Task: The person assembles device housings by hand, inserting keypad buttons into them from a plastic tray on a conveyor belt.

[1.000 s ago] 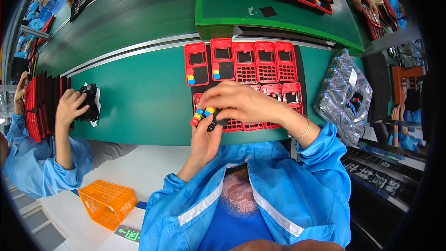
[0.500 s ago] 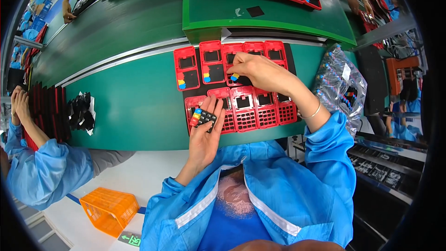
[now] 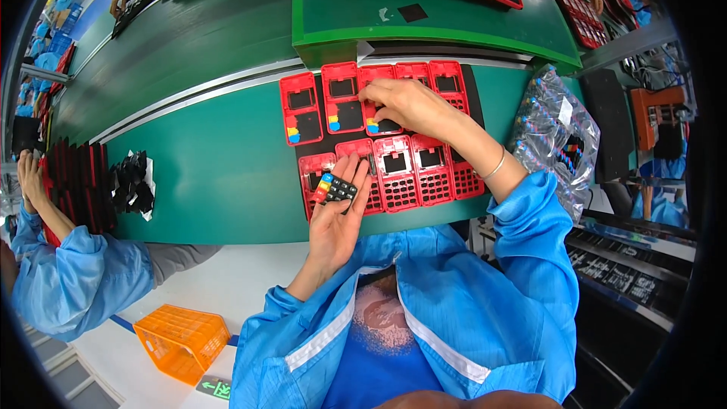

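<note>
My left hand [image 3: 335,229] is palm up, holding a black rubber keypad [image 3: 340,190] with red, yellow and blue keys between its thumb and fingers. Over the third red plastic housing [image 3: 376,72] of the far row is my right hand [image 3: 415,108], palm down. Its bent thumb and fingers are on another rubber keypad [image 3: 372,126] lying in that housing; the hand hides part of it. Two housings to its left, such as the leftmost housing [image 3: 301,92], hold keypads with coloured keys. In the near row, housings [image 3: 395,182] show rows of key holes.
A clear plastic bag [image 3: 556,132] of keypads lies at the right. Above is a green raised shelf [image 3: 341,26] with more red housings. To the left are black scraps [image 3: 132,185] and a co-worker's hands [image 3: 30,178] beside stacked housings. An orange crate [image 3: 182,341] is on the floor.
My right hand has shifted slightly left, and the keypad under it has moved left and down into the housing. My left hand has barely moved.
</note>
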The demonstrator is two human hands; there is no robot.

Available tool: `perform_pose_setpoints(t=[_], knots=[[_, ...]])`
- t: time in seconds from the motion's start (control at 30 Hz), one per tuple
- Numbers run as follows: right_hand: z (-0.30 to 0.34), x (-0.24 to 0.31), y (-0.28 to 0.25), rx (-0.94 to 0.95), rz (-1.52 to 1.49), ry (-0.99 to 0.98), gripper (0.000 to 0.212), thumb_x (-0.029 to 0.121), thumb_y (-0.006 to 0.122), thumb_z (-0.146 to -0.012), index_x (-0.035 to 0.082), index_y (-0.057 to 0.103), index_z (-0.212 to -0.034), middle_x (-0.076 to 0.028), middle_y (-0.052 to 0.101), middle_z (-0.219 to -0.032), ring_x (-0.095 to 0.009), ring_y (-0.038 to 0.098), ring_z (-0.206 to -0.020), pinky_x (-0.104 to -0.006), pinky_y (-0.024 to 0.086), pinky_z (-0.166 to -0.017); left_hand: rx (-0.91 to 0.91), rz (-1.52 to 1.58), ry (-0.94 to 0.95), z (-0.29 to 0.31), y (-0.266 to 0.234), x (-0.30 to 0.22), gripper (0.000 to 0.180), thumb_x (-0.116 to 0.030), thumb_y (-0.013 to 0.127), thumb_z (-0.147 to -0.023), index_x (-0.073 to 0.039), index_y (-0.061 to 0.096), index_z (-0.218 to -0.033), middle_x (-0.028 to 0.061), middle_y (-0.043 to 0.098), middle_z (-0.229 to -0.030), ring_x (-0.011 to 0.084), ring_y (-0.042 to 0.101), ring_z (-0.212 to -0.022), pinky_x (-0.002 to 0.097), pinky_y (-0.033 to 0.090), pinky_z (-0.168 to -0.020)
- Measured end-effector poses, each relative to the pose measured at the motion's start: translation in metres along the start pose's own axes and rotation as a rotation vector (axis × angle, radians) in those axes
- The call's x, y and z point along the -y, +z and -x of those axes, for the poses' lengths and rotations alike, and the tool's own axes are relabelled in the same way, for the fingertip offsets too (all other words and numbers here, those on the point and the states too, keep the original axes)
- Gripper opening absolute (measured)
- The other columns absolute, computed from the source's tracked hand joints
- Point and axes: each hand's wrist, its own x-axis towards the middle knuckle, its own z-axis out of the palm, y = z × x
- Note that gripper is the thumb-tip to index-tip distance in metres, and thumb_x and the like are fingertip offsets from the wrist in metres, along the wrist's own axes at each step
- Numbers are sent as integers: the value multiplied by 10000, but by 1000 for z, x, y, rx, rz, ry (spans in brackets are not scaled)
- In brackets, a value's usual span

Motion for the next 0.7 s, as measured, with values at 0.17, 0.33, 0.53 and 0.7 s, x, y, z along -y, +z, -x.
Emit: perform_pose_setpoints(t=[0.17,0.33,0.53,0.7], knots=[[12,-6,-6,-82,49,-50,203,74,754,-804,26,670,-983,-95,654,-951,-314,652,-979,-429,542,-841,-5,22,-5,-1,4,0,737,109,413,-874,44,246,-1589,184,233,-1686,326,209,-1571,461,199,-1307],[22,3,1,-101,232,-113,112,72,698,-800,48,702,-909,-76,676,-942,-277,658,-944,-392,509,-871,6,-8,-2,-5,11,0,732,53,430,-888,51,225,-1591,201,219,-1685,332,210,-1569,458,179,-1312],[20,18,-3,-107,391,-134,198,84,679,-785,50,735,-972,-67,714,-1041,-263,664,-1018,-387,503,-892,83,95,-52,-16,17,2,716,-29,420,-916,66,202,-1592,226,207,-1683,331,191,-1575,461,141,-1318],[33,67,-15,-41,-162,-173,303,204,733,-881,50,720,-1142,-96,690,-1164,-289,671,-1036,-425,559,-870,70,-32,-76,-21,12,6,646,-226,433,-1010,51,265,-1570,205,313,-1639,328,295,-1531,466,225,-1281]])
